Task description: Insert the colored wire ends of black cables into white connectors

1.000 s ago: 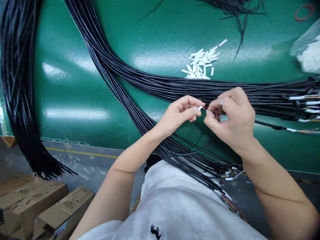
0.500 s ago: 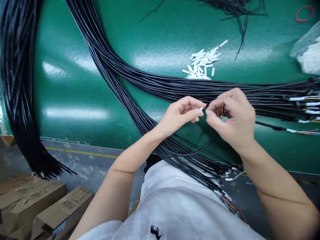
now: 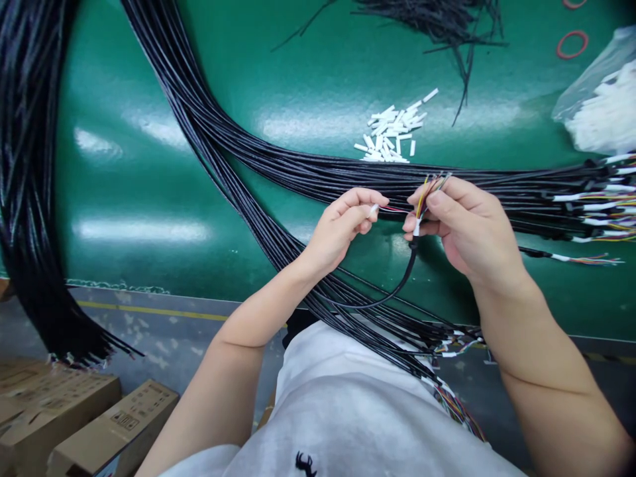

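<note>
My left hand pinches a small white tube between thumb and fingers. Thin red and white wires run from there towards my right hand. That hand is closed on the end of a black cable, with its fanned coloured wires upright between thumb and fingers. A white sleeve sits where the wires leave the black jacket. The cable curves down and left to a bundle of black cables under my left forearm.
White tube pieces lie loose on the green table, with a clear bag of more at right. Black strips and red rings lie at the back. Another cable bundle hangs over the left edge, above cardboard boxes.
My hands have moved apart, the left going left with the white tube. My right hand has turned, so the coloured wires now point up and the cable end shows. The view has shifted slightly.
</note>
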Tool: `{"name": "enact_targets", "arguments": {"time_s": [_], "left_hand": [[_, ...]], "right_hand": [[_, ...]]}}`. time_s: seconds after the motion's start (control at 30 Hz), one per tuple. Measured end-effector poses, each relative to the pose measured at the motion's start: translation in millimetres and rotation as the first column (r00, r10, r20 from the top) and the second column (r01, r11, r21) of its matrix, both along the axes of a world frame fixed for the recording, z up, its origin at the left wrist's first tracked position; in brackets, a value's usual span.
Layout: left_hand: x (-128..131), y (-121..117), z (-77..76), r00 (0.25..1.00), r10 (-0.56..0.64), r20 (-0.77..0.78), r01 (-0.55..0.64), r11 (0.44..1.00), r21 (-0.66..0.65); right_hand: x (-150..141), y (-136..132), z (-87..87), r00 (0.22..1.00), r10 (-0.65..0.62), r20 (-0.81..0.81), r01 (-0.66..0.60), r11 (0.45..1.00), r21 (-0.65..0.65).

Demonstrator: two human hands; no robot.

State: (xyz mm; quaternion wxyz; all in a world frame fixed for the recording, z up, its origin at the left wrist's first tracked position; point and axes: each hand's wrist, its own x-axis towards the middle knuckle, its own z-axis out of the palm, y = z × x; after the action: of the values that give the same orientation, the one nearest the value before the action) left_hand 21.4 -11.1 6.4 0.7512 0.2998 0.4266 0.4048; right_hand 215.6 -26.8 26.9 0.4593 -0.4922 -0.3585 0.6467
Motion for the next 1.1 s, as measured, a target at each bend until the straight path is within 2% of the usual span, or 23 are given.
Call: {"name": "enact_targets", "arguments": {"time_s": [0.17,0.3,0.4,0.53,0.67,0.77,0.9,1.03,1.1], "left_hand": [[0,0,0.5,1.000,0.001,-0.001,-0.001,1.000,-0.013],[-1,-1,-2.3,1.000,-0.030,0.006,0.030,0.999,0.013],[-2,-3,-6.3,0.997,-0.080,-0.015,0.081,0.988,0.134],[-1,-7,-8.3,0.987,-0.100,-0.123,0.135,0.935,0.329],[0,-10,-7.2,0.979,-0.076,-0.186,0.153,0.886,0.439],[0,-11,-6.6,0.961,-0.058,-0.272,0.179,0.877,0.446],[1,-11,-5.1,0.939,-0.038,-0.341,0.194,0.880,0.433],[1,-10,-4.2,0.946,-0.052,-0.320,0.189,0.891,0.413],[0,-9,-5.3,0.961,-0.084,-0.263,0.184,0.904,0.385]], "right_hand": [[-1,0,0.3,1.000,-0.002,0.025,0.002,1.000,0.001],[-2,-2,-1.4,0.990,0.016,0.139,-0.030,0.995,0.099],[-2,-4,-2.3,0.962,0.029,0.271,-0.076,0.984,0.164],[-4,-6,-2.7,0.886,0.054,0.461,-0.161,0.967,0.196],[-8,-8,-2.2,0.805,-0.016,0.593,-0.214,0.924,0.317],[-11,-9,-2.0,0.765,-0.062,0.642,-0.252,0.888,0.386],[-12,-10,-1.4,0.763,-0.069,0.643,-0.237,0.895,0.378],[-12,-11,-0.2,0.769,-0.075,0.634,-0.231,0.893,0.386],[-13,-12,0.1,0.767,-0.077,0.637,-0.240,0.887,0.395]]}}
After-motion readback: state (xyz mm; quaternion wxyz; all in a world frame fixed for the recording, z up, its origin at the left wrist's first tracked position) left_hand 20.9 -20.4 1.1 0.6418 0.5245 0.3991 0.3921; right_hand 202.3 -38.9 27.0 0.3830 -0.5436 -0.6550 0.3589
